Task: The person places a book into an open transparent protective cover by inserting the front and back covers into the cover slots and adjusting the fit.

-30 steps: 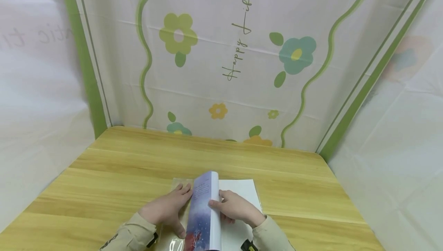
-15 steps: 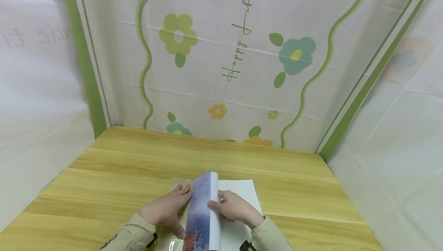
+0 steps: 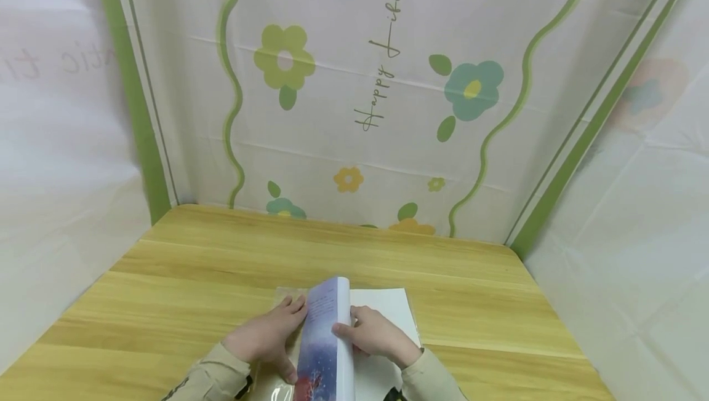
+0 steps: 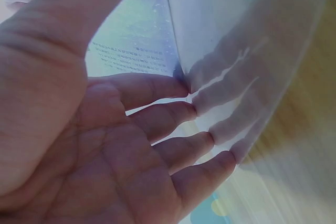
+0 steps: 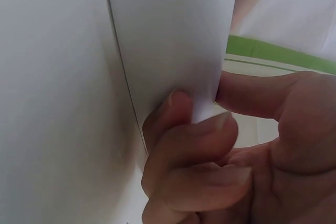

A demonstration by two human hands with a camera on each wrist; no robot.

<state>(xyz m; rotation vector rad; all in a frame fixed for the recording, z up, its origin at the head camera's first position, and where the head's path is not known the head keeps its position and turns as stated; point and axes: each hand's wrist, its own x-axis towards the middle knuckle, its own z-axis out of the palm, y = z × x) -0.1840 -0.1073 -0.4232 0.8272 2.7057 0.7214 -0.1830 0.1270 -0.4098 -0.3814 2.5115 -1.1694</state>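
A thin booklet (image 3: 321, 342) with a blue-purple printed page stands partly curled up over the table. In the head view, my right hand (image 3: 379, 334) pinches its rolled white edge, thumb on the near face; the right wrist view shows the fingers (image 5: 184, 150) curled behind the white curved sheet (image 5: 173, 30). My left hand (image 3: 270, 334) lies spread beside the booklet's left edge, on a clear plastic cover (image 3: 267, 384). Straight fingertips touch that glossy clear sheet (image 4: 220, 24) in the left wrist view, where they are reflected.
Under the booklet's right side lies a white sheet (image 3: 382, 379) on the wooden table (image 3: 471, 302). Behind the table hangs a white curtain (image 3: 332, 112) printed with flowers. More curtain closes off both sides.
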